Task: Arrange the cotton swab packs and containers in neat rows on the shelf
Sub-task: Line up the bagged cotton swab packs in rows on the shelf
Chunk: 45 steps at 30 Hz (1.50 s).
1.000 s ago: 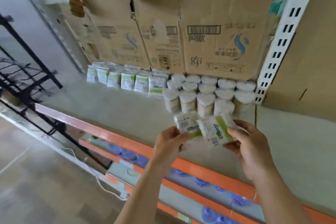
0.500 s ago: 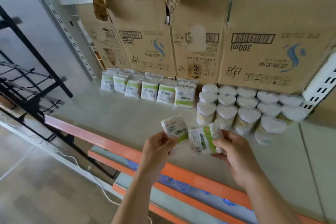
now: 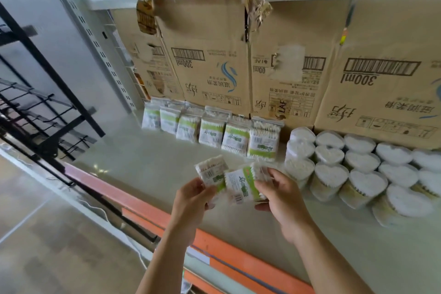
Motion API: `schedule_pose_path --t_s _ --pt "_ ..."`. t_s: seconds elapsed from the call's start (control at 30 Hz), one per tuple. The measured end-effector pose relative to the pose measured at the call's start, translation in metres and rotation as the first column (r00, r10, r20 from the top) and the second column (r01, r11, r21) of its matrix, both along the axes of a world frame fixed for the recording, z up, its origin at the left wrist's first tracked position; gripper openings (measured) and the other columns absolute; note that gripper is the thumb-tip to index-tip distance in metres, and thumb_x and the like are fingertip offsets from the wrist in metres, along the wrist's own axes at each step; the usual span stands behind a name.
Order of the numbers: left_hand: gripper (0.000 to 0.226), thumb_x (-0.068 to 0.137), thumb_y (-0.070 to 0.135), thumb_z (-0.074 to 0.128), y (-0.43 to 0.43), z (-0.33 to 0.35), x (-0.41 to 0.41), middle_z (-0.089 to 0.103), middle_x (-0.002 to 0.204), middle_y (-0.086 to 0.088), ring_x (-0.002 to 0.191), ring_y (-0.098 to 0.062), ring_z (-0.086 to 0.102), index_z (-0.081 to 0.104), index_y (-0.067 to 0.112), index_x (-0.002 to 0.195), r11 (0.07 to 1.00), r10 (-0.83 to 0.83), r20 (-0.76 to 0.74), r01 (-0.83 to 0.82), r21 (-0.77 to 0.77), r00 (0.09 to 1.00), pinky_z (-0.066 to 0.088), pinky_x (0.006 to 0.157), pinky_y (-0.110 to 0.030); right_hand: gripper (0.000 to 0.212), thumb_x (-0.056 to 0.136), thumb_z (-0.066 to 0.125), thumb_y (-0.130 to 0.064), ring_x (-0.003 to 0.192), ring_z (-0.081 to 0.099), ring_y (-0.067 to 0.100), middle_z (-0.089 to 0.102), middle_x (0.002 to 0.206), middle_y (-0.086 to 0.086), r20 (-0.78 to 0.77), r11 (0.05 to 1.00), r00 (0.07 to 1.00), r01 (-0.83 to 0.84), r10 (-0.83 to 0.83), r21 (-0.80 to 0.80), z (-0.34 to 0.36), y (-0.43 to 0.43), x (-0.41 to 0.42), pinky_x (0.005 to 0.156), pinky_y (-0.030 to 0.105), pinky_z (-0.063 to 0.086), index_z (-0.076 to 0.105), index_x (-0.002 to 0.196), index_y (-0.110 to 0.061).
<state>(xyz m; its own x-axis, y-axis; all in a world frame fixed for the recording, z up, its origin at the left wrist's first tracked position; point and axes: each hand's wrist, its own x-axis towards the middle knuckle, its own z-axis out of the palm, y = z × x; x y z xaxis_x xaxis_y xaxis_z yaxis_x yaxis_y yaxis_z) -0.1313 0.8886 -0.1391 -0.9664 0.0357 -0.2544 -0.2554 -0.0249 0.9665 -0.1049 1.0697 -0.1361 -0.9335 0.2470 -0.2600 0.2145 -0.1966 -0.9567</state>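
I see cardboard boxes lining the shelf's back edge, with heart-shaped tubs massed at its right and a row of packs standing against the boxes. Near the front edge, my left hand pinches one pack and my right hand grips another pack, the two overlapping.

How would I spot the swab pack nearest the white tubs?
Start at the cardboard boxes lining the shelf. A row of packs stands before them; it is the rightmost pack, beside the tubs, its green band alone sitting low.
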Motion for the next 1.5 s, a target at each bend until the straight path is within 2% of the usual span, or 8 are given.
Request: schedule_pose_path --t_s 0.27,0.37,0.5,0.73,0.97,1.23,1.37,1.5 --pt "0.015 0.075 0.014 0.068 -0.038 -0.006 -0.055 0.062 0.080 -0.014 0.075 -0.020 0.053 0.064 0.001 0.082 0.976 -0.215 -0.012 0.215 -0.024 0.977 0.043 0.061 -0.027 0.014 0.084 0.069 -0.008 0.062 0.058 0.009 0.063 0.073 -0.002 0.025 0.973 0.973 0.229 -0.230 0.036 -0.002 -0.040 -0.025 0.055 0.031 0.053 0.066 0.087 -0.021" --pt "0.006 0.070 0.023 0.064 -0.063 -0.005 -0.068 0.055 0.076 -0.010 0.072 -0.017 0.052 0.064 0.017 0.069 0.952 -0.303 -0.018 0.302 -0.049 0.953 0.045 0.058 -0.023 0.010 0.083 0.070 -0.006 0.061 0.057 0.010 0.064 0.073 0.000 0.052 0.949 0.948 0.311 -0.314 0.049 -0.006 -0.062 -0.030 0.052 0.030 0.052 0.069 0.088 -0.015" --pt "0.032 0.084 0.007 0.065 -0.093 -0.008 -0.088 0.054 0.060 0.006 0.062 -0.009 0.054 0.066 0.024 0.057 0.921 -0.388 -0.018 0.388 -0.039 0.921 0.049 0.062 -0.025 0.007 0.082 0.069 -0.006 0.066 0.058 0.015 0.068 0.075 0.003 0.035 0.914 0.914 0.402 -0.404 0.064 -0.009 -0.089 -0.035 0.048 0.028 0.047 0.071 0.083 -0.012" --pt "0.011 0.085 0.014 0.064 -0.111 -0.017 -0.106 0.057 0.060 0.012 0.067 -0.015 0.059 0.061 0.015 0.075 0.897 -0.440 -0.030 0.438 -0.058 0.897 0.050 0.056 -0.024 0.004 0.086 0.067 -0.012 0.045 0.047 0.012 0.061 0.066 0.008 0.064 0.856 0.856 0.505 -0.513 0.112 -0.010 -0.109 -0.025 0.044 0.027 0.041 0.069 0.084 -0.009" --pt "0.013 0.095 0.013 0.053 -0.106 -0.008 -0.120 0.069 0.088 -0.004 0.068 -0.017 0.064 0.064 0.006 0.099 0.900 -0.427 -0.020 0.423 -0.099 0.904 0.045 0.057 -0.027 0.006 0.082 0.071 -0.006 0.045 0.045 0.013 0.055 0.057 0.003 -0.038 0.857 0.878 0.474 -0.477 0.204 0.003 -0.098 -0.039 0.047 0.026 0.040 0.067 0.084 -0.001" --pt "0.010 0.095 0.010 0.051 -0.090 -0.007 -0.141 0.064 0.090 -0.002 0.071 -0.014 0.059 0.060 0.014 0.096 0.918 -0.366 -0.055 0.351 -0.184 0.929 0.046 0.061 -0.024 0.008 0.084 0.069 -0.015 0.068 0.059 0.015 0.066 0.077 -0.001 -0.062 0.802 0.938 0.326 -0.342 0.500 0.013 -0.074 -0.072 0.065 0.037 0.052 0.068 0.087 -0.023" --pt "0.015 0.095 0.010 0.052 -0.078 -0.006 -0.150 0.059 0.084 0.003 0.069 -0.009 0.052 0.057 0.023 0.101 0.924 -0.337 -0.068 0.316 -0.216 0.939 0.046 0.061 -0.024 0.024 0.091 0.063 -0.022 0.066 0.055 -0.002 0.064 0.094 -0.005 -0.025 0.694 0.972 0.184 -0.232 0.696 0.018 -0.066 -0.093 0.049 0.007 0.039 0.064 0.114 -0.016" --pt "0.017 0.094 0.010 0.054 -0.072 -0.011 -0.159 0.060 0.083 0.003 0.067 -0.011 0.050 0.056 0.020 0.108 0.919 -0.330 -0.060 0.306 -0.248 0.942 0.044 0.059 -0.027 0.031 0.095 0.057 -0.025 0.084 0.054 -0.002 0.062 0.123 -0.002 -0.020 0.606 0.978 0.146 -0.210 0.782 0.017 -0.061 -0.109 0.069 0.010 0.039 0.060 0.124 -0.016"
